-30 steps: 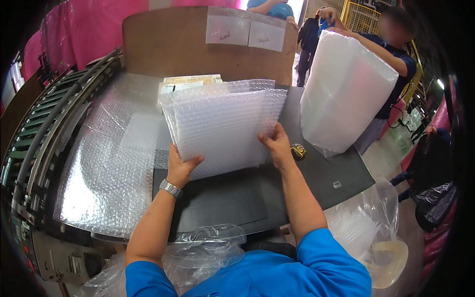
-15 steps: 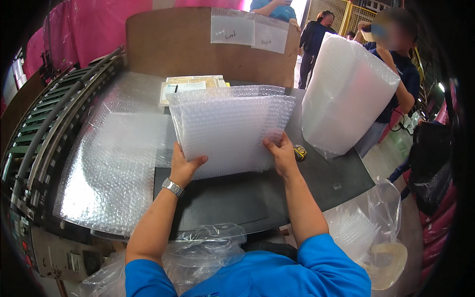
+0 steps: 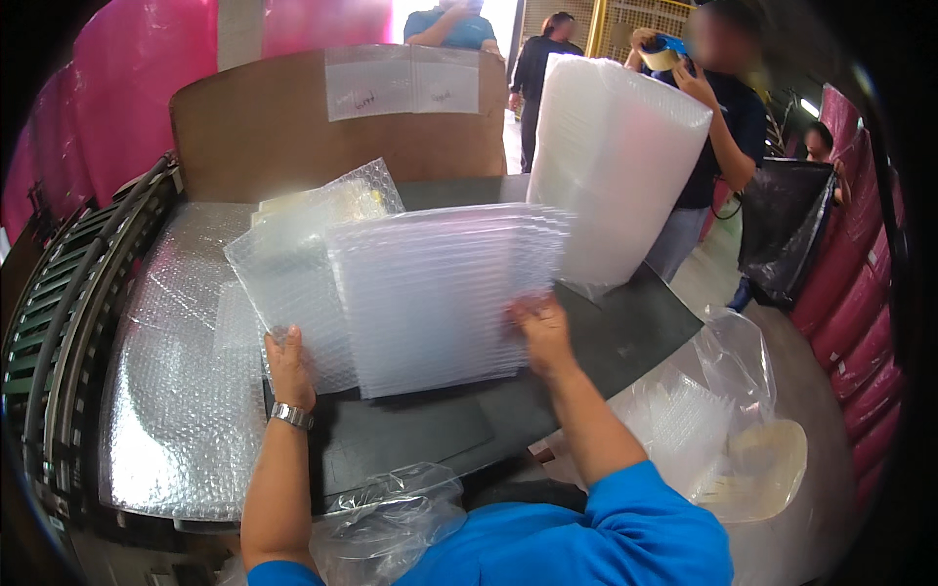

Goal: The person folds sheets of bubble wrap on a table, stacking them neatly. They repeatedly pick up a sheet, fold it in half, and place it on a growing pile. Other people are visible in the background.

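My right hand (image 3: 542, 332) grips the right edge of a stack of clear bubble wrap sheets (image 3: 430, 303), held tilted above the dark table. My left hand (image 3: 290, 366), with a metal watch on its wrist, is closed on the lower left edge of a single bubble wrap sheet (image 3: 303, 254). That sheet slants away to the left of the stack and partly overlaps it. Through it a pile of papers (image 3: 322, 207) shows faintly. A larger bubble wrap sheet (image 3: 186, 410) covers the table's left side.
A tall bubble wrap roll (image 3: 616, 166) stands at the right of the dark table (image 3: 625, 332). A brown board (image 3: 254, 137) closes the far side; a roller conveyor (image 3: 78, 283) runs along the left. Plastic scraps (image 3: 684, 420) lie lower right. A person (image 3: 728, 107) holding a tape dispenser stands beyond the roll.
The sheets have come apart: my left hand has moved left with one sheet, while my right hand keeps the stack. The view has also shifted to the right.
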